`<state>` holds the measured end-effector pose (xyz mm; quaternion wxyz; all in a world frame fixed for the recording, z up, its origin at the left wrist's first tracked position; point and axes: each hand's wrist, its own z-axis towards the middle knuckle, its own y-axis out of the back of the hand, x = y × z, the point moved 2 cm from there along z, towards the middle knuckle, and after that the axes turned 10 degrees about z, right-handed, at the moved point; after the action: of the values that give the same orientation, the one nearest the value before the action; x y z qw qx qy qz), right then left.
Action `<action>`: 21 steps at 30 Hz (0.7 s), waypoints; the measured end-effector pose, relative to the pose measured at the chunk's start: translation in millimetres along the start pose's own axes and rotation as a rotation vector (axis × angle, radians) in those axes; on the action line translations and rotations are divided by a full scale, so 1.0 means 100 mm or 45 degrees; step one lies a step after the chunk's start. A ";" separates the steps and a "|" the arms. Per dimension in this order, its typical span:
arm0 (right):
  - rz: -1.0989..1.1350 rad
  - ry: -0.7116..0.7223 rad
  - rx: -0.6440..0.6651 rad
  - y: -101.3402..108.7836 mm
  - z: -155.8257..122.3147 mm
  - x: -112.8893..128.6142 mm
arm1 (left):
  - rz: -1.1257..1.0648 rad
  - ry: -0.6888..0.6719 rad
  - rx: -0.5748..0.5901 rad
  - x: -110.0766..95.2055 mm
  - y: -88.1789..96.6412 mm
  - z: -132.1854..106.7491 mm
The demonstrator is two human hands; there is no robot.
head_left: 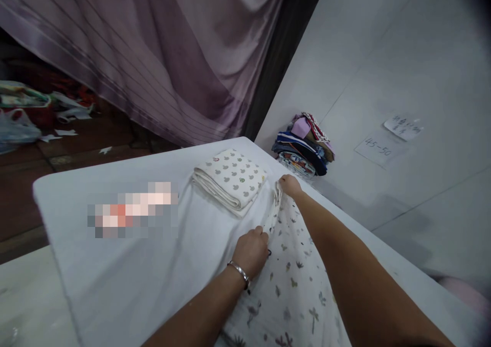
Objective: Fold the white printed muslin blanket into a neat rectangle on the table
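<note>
My right hand (290, 186) is closed on the far end of a gathered edge of white cloth (293, 280) printed with small plants. Nearer to me, my left hand (251, 252), with a silver bracelet (238, 271) at its wrist, grips the same edge. From both hands the cloth hangs down toward me and spreads out at the bottom of the view. Just beyond my left hand lies a folded cream cloth (232, 179) with grey and green motifs, apart from both hands.
A white-covered table (146, 285) lies beneath everything, and a blurred-out patch (132, 209) sits at its left. Folded clothes (303, 145) are stacked against the wall at the back right. Purple curtains (184, 55) hang behind. Plastic bags (19, 127) lie at the far left.
</note>
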<state>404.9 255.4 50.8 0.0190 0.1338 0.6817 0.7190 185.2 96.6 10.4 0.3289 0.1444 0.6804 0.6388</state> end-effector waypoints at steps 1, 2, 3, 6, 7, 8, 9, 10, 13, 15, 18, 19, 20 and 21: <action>-0.003 0.002 -0.002 0.00 0.00 0.01 | 0.000 -0.001 -0.005 0.00 0.00 0.00; -0.008 0.001 -0.003 -0.01 0.00 0.01 | -0.001 -0.001 -0.009 0.00 0.00 0.00; -0.014 -0.002 -0.002 -0.01 0.01 0.02 | -0.003 -0.002 -0.009 0.00 0.01 0.00; -0.046 -0.020 0.012 -0.02 0.03 0.05 | -0.011 0.002 -0.002 0.01 0.01 0.00; -0.058 -0.021 0.016 -0.02 0.05 0.06 | -0.014 0.005 0.001 0.01 0.01 0.00; -0.069 -0.017 0.018 -0.02 0.06 0.08 | -0.016 0.008 0.002 0.01 0.01 0.00; -0.077 -0.010 0.020 -0.02 0.07 0.09 | -0.017 0.007 0.002 0.01 0.00 0.00; -0.084 0.000 0.027 -0.01 0.08 0.11 | -0.018 0.005 0.003 0.01 0.00 0.00; -0.092 0.020 0.062 -0.01 0.10 0.16 | -0.020 0.000 0.008 0.01 -0.01 0.00; -0.091 0.016 0.074 -0.01 0.10 0.17 | -0.023 0.000 0.006 0.01 -0.01 0.01; -0.090 -0.007 0.095 -0.02 0.10 0.17 | -0.029 -0.006 -0.003 0.01 -0.01 0.00; -0.091 -0.015 0.106 -0.04 0.09 0.17 | -0.031 -0.006 0.000 0.01 0.00 0.00; -0.093 -0.023 0.114 -0.05 0.09 0.17 | -0.033 -0.003 0.005 0.01 0.00 0.00; -0.095 -0.032 0.123 -0.06 0.09 0.17 | -0.036 -0.001 0.011 0.01 0.00 0.00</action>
<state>389.9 267.9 48.0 0.0479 0.1182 0.7198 0.6823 184.0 97.4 10.5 0.3376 0.1362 0.6849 0.6312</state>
